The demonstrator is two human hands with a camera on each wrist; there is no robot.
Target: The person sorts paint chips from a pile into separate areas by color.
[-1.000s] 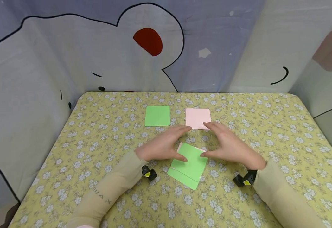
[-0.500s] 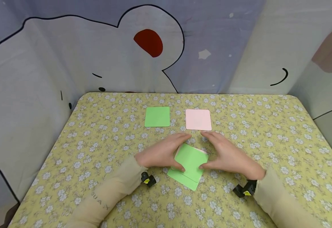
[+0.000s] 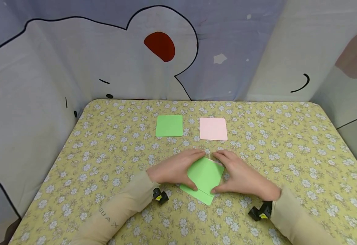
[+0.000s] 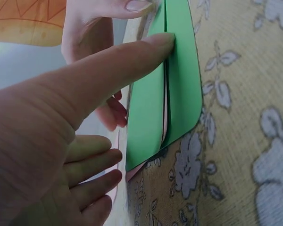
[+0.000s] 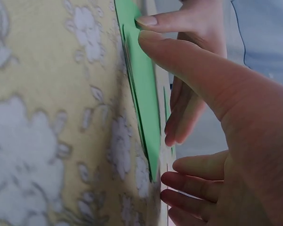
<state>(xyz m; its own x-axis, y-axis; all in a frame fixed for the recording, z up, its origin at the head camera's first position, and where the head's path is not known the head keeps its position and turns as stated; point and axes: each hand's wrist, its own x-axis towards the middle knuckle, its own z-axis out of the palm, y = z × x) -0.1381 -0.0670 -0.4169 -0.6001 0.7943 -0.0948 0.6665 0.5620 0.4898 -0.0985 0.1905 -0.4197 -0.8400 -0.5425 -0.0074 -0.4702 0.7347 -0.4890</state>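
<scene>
A small stack of square cards lies askew on the table near the middle. Its top green card (image 3: 206, 175) covers most of another green card (image 3: 200, 196), and a pink edge shows between them in the left wrist view. My left hand (image 3: 178, 169) curves around the stack's left side, thumb tip on the green surface. On the opposite side my right hand (image 3: 243, 177) does the same, its thumb (image 5: 174, 54) laid on the top card. The other fingers of both hands spread beyond the far edge, not curled round the cards.
Farther back on the flowered tablecloth (image 3: 114, 207) lie a single green card (image 3: 169, 126) and, to its right, a single pink card (image 3: 213, 129). A printed curtain (image 3: 233, 44) stands behind the table.
Both hands have moved back toward my body and drawn nearer each other around the stack. My right fingertips no longer overlap the far pink card. The two far cards have stayed put.
</scene>
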